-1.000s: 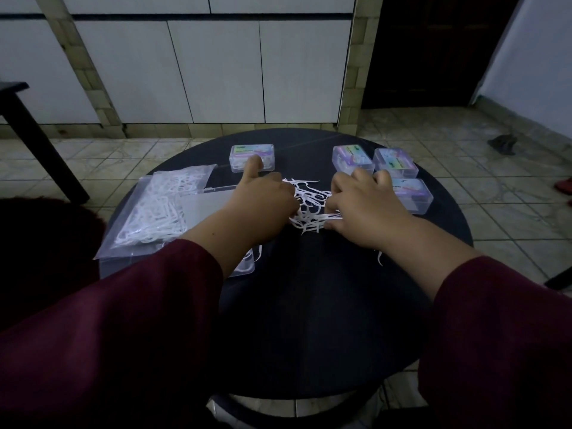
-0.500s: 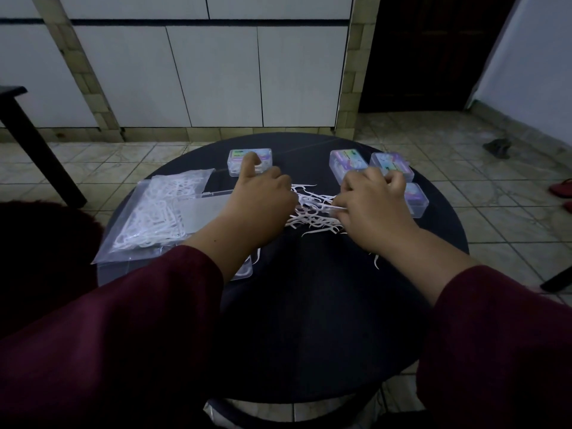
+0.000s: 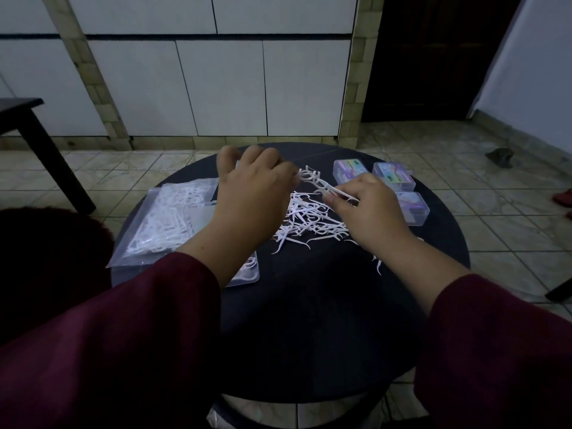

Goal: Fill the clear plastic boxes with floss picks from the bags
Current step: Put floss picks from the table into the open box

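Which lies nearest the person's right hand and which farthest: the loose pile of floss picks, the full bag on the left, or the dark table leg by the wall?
From the right hand:
1. Loose pile of floss picks, just left of it.
2. Full bag, across the table on the left.
3. Dark table leg, far left, on the floor.

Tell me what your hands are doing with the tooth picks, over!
Right hand pinching a small bunch of floss picks; left hand at its other end. Loose pile below, not yet boxed. Three clear boxes shut.

Loose white floss picks heaped at table centre. Several picks raised above heap. Three clear lidded boxes clustered right of heap. Clear bags of picks lie flat, left.
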